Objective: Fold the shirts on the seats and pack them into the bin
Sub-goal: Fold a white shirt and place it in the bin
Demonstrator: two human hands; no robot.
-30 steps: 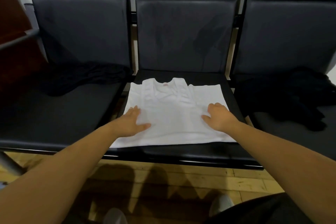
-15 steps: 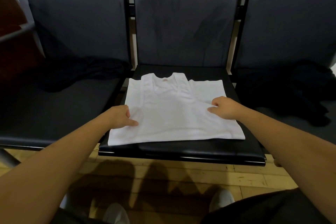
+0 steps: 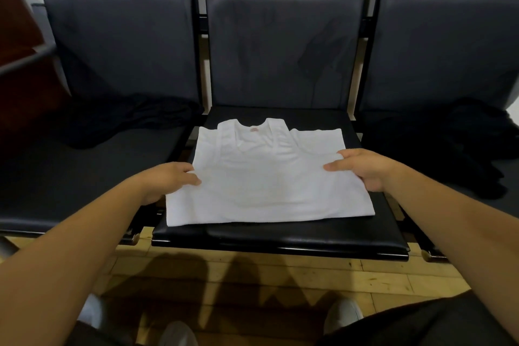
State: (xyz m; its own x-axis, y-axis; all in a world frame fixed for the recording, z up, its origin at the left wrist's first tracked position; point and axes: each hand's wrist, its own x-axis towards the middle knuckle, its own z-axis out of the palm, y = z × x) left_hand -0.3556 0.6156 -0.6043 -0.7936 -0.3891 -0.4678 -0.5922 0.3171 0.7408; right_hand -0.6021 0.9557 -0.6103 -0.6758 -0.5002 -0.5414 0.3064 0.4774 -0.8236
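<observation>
Currently seeing white shirt (image 3: 269, 182) folded into a rough rectangle, flat on middle seat (image 3: 280, 239), neckline toward the backrest, small red label (image 3: 254, 129) inside the collar. Noting its near edge just back from the seat's front lip.

Got left hand (image 3: 165, 181) at the shirt's left edge: thumb pressed on top of the fabric, other fingers mostly hidden under the edge, so gripping that side. Same with right hand (image 3: 365, 168) at the right edge: thumb on top, fingers curled round the fabric, pinching it. Reaching in with both forearms from the bottom corners.

Can't tell whether shirt lifted off the cushion or just resting; looks flat.

On left seat (image 3: 84, 177), seeing dark garment (image 3: 132, 118) crumpled against the backrest, well apart from the white one. On right seat (image 3: 511, 177), seeing black heap (image 3: 471, 143) of clothing, bunched up, close to the right forearm. Can't tell what kind of garment either dark piece is.

Below the seats, seeing wooden floor (image 3: 252, 270) with shadows on it and pale shoes (image 3: 341, 314) at the bottom edge. Far left, seeing dark reddish furniture (image 3: 16, 36), too blurred to identify.
</observation>
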